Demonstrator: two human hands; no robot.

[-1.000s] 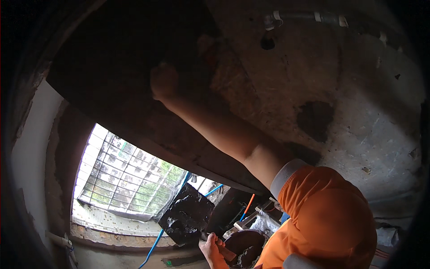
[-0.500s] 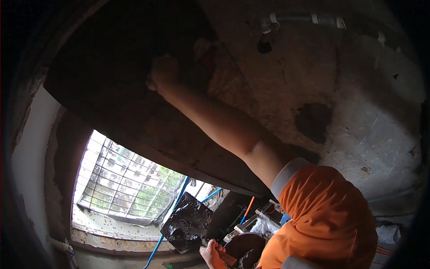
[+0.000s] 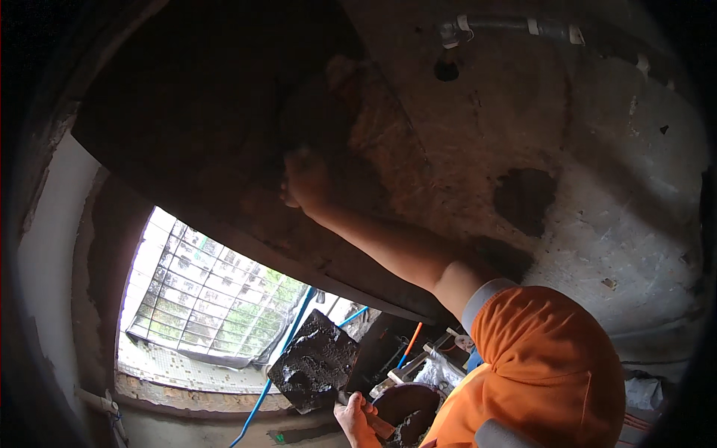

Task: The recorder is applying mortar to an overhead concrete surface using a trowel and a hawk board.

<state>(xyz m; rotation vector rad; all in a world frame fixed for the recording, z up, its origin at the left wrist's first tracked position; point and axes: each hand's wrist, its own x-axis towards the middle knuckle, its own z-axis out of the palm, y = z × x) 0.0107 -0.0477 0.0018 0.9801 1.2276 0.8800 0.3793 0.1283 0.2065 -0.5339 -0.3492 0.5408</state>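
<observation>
My right arm, in an orange sleeve, reaches up across the dark ceiling surface [image 3: 187,119]. My right hand [image 3: 305,179] is closed close to that surface, on something lost in the shadow. Low in the middle, my left hand [image 3: 355,418] grips the handle of a hawk board [image 3: 314,362] carrying dark, wet mortar. Behind and to the right of that hand is a round dark bucket [image 3: 403,407] with mortar in it.
A bright window with a grid [image 3: 205,291] sits at lower left, beside a pale wall edge [image 3: 48,254]. Blue pipes [image 3: 254,411], an orange pipe [image 3: 411,343], wooden framing and white sacks [image 3: 441,373] lie below. A taped pipe [image 3: 553,30] runs along the upper right ceiling.
My right hand has moved down and to the right along the dark surface, compared with half a second ago. My left hand and the board have shifted only slightly.
</observation>
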